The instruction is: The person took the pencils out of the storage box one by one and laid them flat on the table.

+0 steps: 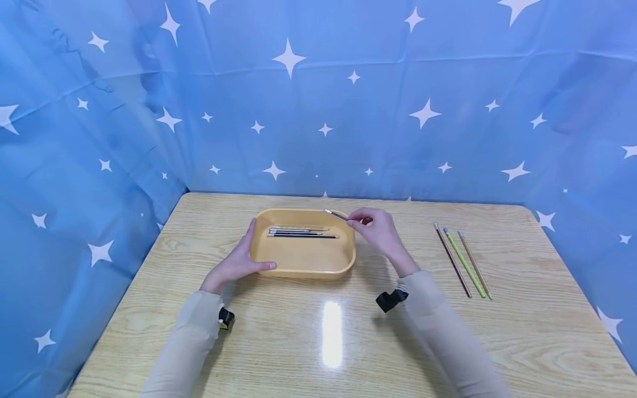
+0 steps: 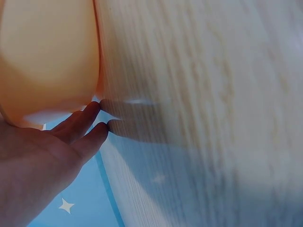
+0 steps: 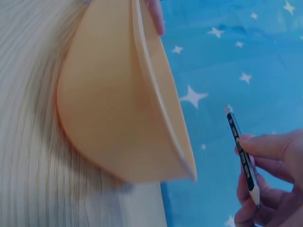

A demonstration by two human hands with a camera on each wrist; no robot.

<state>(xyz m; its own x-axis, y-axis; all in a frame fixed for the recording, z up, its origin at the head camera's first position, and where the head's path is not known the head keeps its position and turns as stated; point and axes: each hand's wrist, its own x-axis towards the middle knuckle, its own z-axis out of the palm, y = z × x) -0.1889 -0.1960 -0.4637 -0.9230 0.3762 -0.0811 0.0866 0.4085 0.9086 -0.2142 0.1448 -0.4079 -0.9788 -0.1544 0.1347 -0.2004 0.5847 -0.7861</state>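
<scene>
A yellow-orange tray [image 1: 303, 272] stands on the table with several pencils [image 1: 303, 235] lying side by side in it. My left hand [image 1: 238, 258] holds the tray's left end, thumb over the front rim and fingers at the left side. In the left wrist view two fingertips [image 2: 104, 126] show beside the tray's outer wall. Above the tray's right back corner, my right hand [image 1: 376, 229] pinches a black-patterned pencil [image 3: 240, 149] between thumb and fingers. Its eraser end points left over the tray, and its sharpened tip is near my curled fingers.
Right of the tray, a dark red pencil [image 1: 453, 261], a green pencil [image 1: 465, 263] and a gold-brown pencil [image 1: 475, 265] lie slanted on the wooden table [image 1: 278, 342]. A blue star-patterned curtain [image 1: 348, 149] hangs behind and left of the table.
</scene>
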